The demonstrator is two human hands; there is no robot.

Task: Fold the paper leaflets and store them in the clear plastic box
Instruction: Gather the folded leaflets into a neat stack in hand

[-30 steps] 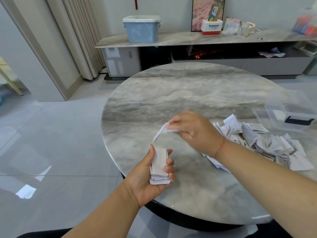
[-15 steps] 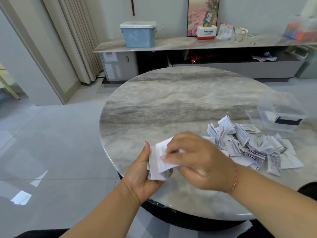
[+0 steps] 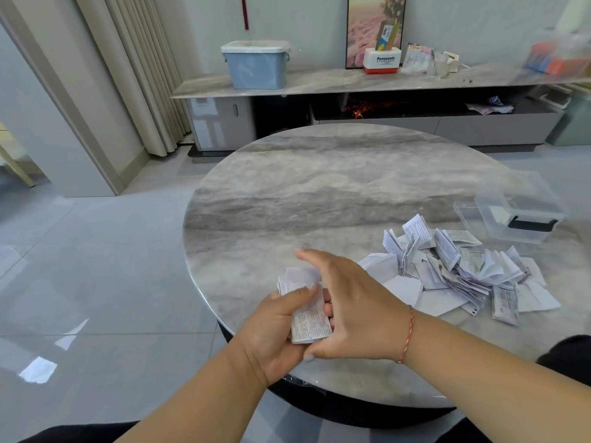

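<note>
**Now: a folded stack in the left hand, the box far off to the right**

Here the left hand grips a small stack of folded leaflets, thumb curled across the top sheet and fingers underneath. The stack's long axis runs away from the person and a little to the left, its printed near end pointing back toward the wrist and its far end fanning slightly over the table edge. The right hand lies just beside it, fingers straight and together, flat against the stack's right side as if squaring it up; it holds nothing itself.

What the next move seems to turn on is direction. The clear plastic box sits well apart, ahead and to the right on the round marble table, its long side running roughly across the view, with what looks like its lid lying flat beside it. Between the hands and the box lies the loose pile of leaflets, many half open and pointing every which way. The right hand is plainly the nearer one to both pile and box; the left would have to cross over the pile.

I would judge the stack either goes over to the box or takes another sheet first; many leaflets look unfolded.
</note>
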